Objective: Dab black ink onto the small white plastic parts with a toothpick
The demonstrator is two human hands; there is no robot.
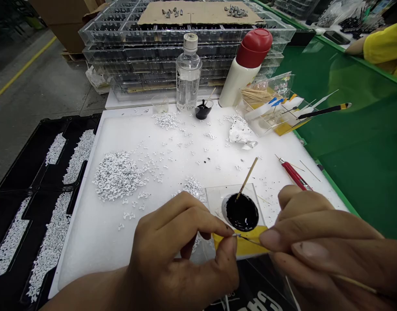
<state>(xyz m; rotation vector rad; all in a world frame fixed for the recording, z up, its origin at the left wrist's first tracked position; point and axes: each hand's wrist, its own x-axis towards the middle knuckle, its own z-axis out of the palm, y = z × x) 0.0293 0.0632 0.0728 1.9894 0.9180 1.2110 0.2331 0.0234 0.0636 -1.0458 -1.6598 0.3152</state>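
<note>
Between thumb and forefinger, my left hand (pixel 185 246) pinches a tiny white part (pixel 235 235). My right hand (pixel 328 246) is closed round a thin wooden stick (pixel 354 283), whose dark fine tip meets the small part. Just beyond my fingertips stands a small cup of black paint (pixel 242 211) with a wooden stick (pixel 248 175) leaning in it. The cup rests on a clear plate (pixel 214 194) with yellow tape (pixel 250 246) along its near edge. A few white parts lie partly hidden behind my left hand.
A heap of white parts (pixel 119 175) lies left on the white board (pixel 172 168). Behind stand a clear bottle (pixel 188 77), a white flask with a red cap (pixel 242 69) and stacked trays (pixel 130 56). A red pen-like tool (pixel 294 173) lies right. A person's yellow sleeve (pixel 384 47) shows far right.
</note>
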